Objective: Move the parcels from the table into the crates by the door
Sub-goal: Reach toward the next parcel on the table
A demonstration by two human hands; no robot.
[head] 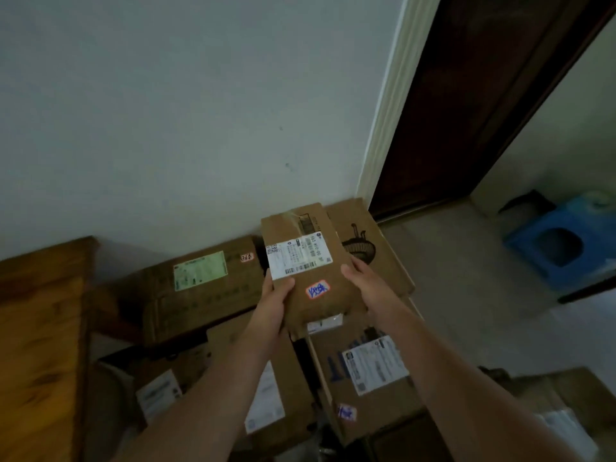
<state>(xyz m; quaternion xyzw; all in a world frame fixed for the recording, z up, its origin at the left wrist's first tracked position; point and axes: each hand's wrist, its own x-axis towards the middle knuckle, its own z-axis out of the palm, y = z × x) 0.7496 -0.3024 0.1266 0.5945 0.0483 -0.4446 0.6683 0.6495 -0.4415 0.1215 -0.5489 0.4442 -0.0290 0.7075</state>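
Note:
A brown cardboard parcel (308, 261) with a white shipping label and a small orange sticker is held out in front of me, above a heap of boxes by the door. My left hand (271, 303) grips its near left edge, thumb on top. Along its right side my right hand (365, 285) holds it with fingers curled under. Below it lie more cardboard parcels: one with a printed dark drawing (366, 241), one with a green label (200, 285), one with a white label (376, 371).
A wooden table (36, 328) stands at the left. The dark door (466, 105) is at the upper right, beside a white wall. On the tiled floor at the right sits a blue plastic stool (563, 248). Another box (573, 405) lies at the lower right.

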